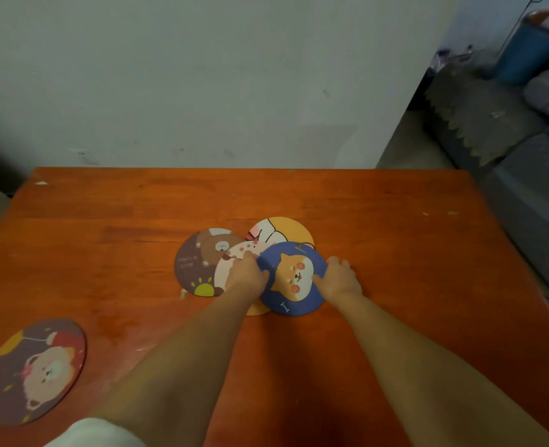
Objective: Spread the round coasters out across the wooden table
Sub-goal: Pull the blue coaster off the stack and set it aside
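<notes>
While both grip the pile top: right hand [339, 277] pinching right rim of round blue dog-print coaster [294, 279], left hand [245, 274] closed on its left rim | step: peeling off overlapping pile mid orange wooden table [395, 221] | next: likely lift clear, set on bare wood | round maroon bear-print coaster [34, 371] already apart, near-left

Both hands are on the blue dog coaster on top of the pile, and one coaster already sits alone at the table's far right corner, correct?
Not quite. The head view shows the lone coaster at the near left, not far right. Both hands, left and right, do grip the blue dog coaster.
</notes>
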The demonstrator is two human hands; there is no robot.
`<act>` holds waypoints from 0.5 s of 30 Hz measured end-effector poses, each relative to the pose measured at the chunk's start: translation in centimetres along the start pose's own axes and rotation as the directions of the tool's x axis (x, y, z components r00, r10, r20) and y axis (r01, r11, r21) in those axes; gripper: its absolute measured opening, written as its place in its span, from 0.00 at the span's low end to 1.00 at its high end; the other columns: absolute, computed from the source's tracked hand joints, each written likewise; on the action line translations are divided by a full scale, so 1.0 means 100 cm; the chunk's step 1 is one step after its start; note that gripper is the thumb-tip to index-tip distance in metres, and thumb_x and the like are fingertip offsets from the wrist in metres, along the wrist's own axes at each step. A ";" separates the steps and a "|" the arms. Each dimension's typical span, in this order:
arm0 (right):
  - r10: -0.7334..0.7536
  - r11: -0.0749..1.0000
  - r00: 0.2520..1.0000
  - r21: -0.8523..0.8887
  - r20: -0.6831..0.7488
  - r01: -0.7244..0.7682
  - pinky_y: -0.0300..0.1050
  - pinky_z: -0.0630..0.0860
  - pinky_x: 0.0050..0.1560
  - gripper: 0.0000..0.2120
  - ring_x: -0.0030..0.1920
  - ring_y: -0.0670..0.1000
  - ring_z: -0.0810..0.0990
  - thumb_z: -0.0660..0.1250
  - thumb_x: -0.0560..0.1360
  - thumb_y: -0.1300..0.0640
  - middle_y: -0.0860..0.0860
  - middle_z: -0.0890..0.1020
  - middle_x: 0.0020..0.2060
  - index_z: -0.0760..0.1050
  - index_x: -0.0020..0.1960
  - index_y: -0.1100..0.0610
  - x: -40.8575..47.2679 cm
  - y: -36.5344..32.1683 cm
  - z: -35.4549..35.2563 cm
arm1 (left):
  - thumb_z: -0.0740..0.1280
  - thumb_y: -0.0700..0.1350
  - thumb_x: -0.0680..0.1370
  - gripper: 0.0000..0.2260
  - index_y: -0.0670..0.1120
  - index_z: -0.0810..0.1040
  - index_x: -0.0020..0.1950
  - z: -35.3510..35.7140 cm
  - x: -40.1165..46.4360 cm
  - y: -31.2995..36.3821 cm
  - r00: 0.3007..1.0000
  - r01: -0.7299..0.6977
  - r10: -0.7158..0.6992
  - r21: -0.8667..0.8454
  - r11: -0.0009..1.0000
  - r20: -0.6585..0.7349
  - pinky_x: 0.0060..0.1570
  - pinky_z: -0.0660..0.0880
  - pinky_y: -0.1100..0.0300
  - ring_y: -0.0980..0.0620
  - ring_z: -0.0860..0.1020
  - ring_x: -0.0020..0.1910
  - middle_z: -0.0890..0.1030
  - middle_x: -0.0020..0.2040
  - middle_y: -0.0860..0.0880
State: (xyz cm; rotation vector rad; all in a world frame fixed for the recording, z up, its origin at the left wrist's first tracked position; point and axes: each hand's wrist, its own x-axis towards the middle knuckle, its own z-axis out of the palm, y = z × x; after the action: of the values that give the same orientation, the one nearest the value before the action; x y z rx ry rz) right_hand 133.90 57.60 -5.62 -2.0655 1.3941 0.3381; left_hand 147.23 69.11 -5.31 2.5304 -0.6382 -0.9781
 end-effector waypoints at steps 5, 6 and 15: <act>0.126 0.984 0.992 0.130 -0.016 -0.123 0.56 0.71 0.64 0.27 0.69 0.62 0.66 0.66 0.77 0.53 0.60 0.65 0.71 0.61 0.72 0.60 0.015 -0.009 0.006 | 0.61 0.41 0.80 0.18 0.36 0.66 0.68 0.006 0.011 0.004 0.997 0.072 -0.073 -0.038 0.997 -0.031 0.55 0.75 0.42 0.34 0.76 0.58 0.76 0.61 0.33; 0.150 0.978 0.989 0.146 -0.013 -0.147 0.55 0.72 0.63 0.27 0.69 0.62 0.67 0.66 0.77 0.54 0.61 0.65 0.70 0.62 0.71 0.61 0.018 -0.009 0.006 | 0.61 0.41 0.80 0.20 0.37 0.64 0.70 0.007 0.014 0.003 0.996 0.080 -0.081 -0.047 0.996 -0.036 0.54 0.75 0.42 0.34 0.76 0.58 0.76 0.61 0.34; 0.049 0.966 0.995 0.257 -0.092 -0.024 0.47 0.71 0.41 0.02 0.47 0.57 0.76 0.60 0.79 0.58 0.58 0.79 0.50 0.69 0.48 0.56 0.014 0.002 -0.003 | 0.61 0.36 0.78 0.20 0.47 0.58 0.29 0.003 0.004 0.000 0.995 0.035 -0.046 -0.126 0.991 -0.091 0.29 0.60 0.57 0.50 0.59 0.27 0.60 0.28 0.46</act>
State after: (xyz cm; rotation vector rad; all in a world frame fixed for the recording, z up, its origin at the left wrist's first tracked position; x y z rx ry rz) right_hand 134.28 56.33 -6.24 -1.8675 1.4522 0.0662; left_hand 147.28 68.86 -5.72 2.4712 -0.4850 -0.8782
